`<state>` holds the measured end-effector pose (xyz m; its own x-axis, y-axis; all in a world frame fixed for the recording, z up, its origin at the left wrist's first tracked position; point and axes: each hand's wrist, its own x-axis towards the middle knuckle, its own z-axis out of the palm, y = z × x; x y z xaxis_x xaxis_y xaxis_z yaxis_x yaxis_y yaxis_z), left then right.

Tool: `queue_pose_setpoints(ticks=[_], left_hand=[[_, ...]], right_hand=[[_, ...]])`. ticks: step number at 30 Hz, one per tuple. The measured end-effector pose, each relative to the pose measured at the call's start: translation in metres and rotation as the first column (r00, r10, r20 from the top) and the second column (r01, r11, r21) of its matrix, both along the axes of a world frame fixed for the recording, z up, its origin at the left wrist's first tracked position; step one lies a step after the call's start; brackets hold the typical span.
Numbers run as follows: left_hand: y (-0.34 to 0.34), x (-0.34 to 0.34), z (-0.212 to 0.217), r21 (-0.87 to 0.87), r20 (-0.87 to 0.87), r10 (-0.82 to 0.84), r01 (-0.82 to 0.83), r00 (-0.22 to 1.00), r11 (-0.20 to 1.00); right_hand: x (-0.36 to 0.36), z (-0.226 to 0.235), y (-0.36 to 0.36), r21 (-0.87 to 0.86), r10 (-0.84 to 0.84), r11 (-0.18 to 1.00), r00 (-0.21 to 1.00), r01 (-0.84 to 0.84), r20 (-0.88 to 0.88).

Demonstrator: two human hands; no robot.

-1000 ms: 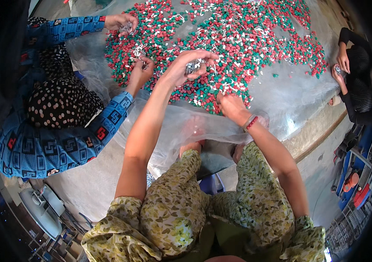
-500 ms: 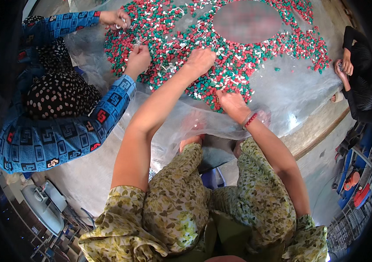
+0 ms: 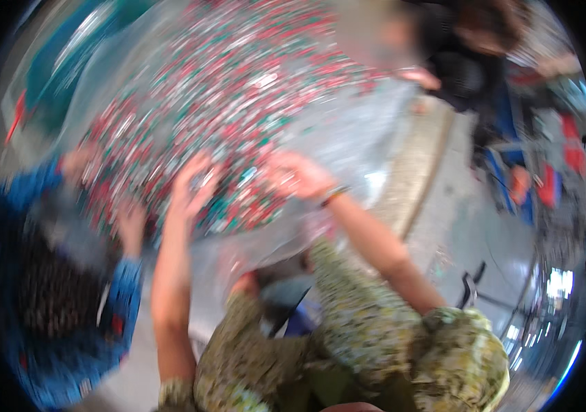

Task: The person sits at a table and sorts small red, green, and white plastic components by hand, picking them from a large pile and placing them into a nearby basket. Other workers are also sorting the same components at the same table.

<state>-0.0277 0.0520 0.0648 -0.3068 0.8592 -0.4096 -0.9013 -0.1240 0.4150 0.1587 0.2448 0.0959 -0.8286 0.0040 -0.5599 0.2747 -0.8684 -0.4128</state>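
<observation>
Thousands of small red, green and white pieces (image 3: 238, 89) lie heaped across a clear plastic sheet (image 3: 368, 137) on the floor, filling the picture from nine o'clock round to one o'clock. The near edge of the heap lies directly under both of the person's hands.

The left hand (image 3: 193, 189) rests on the pieces near the centre, its fingers (image 3: 200, 168) pointing toward twelve o'clock and lying among the pieces. The right hand (image 3: 296, 175), just beside it at three o'clock from it, lies knuckles-up on the heap, with a dark band (image 3: 334, 196) at the wrist. Motion blur smears the whole view, so I cannot tell how far either hand's fingers are spread, or whether either has hold of any pieces.

Another person in a blue patterned sleeve (image 3: 111, 323) reaches in from eight o'clock; one of their hands (image 3: 131, 223) touches the heap's edge, and the other hand (image 3: 76, 161) shows at nine o'clock, both blurred. A third person in dark clothing (image 3: 465, 69) sits at one o'clock, partly cut off by the rim.

No single piece can be made out. The plastic sheet holds the whole heap; its bare, shiny margin runs toward three o'clock.
</observation>
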Motion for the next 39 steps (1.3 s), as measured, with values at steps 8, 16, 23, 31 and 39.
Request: queue_pose_setpoints(ticks=[8, 16, 23, 31, 39], left_hand=[[0.058, 0.075, -0.041, -0.726, -0.474, -0.681, -0.190, -0.558, 0.661], [0.046, 0.073, -0.086, -0.709, -0.426, -0.659, -0.224, -0.620, 0.669], [0.014, 0.031, -0.075, -0.591, -0.778, -0.624, -0.249, -0.075, 0.767], [-0.004, -0.005, -0.006, -0.570, -0.729, -0.661, -0.378, -0.177, 0.730], [0.030, 0.054, -0.060, -0.619, -0.583, -0.675, -0.290, -0.453, 0.730]], right_hand=[[0.033, -0.016, 0.008, -0.131, 0.106, 0.977, 0.914, -0.169, -0.391], [0.003, -0.006, -0.008, -0.060, 0.124, 0.986, 0.930, -0.154, -0.346], [-0.006, -0.039, -0.004, -0.321, -0.080, 0.944, 0.997, 0.079, 0.009], [0.021, -0.074, 0.027, -0.231, -0.195, 0.959, 0.974, 0.165, -0.113], [-0.008, -0.033, 0.008, 0.071, -0.141, 0.987, 0.990, 0.141, -0.007]])
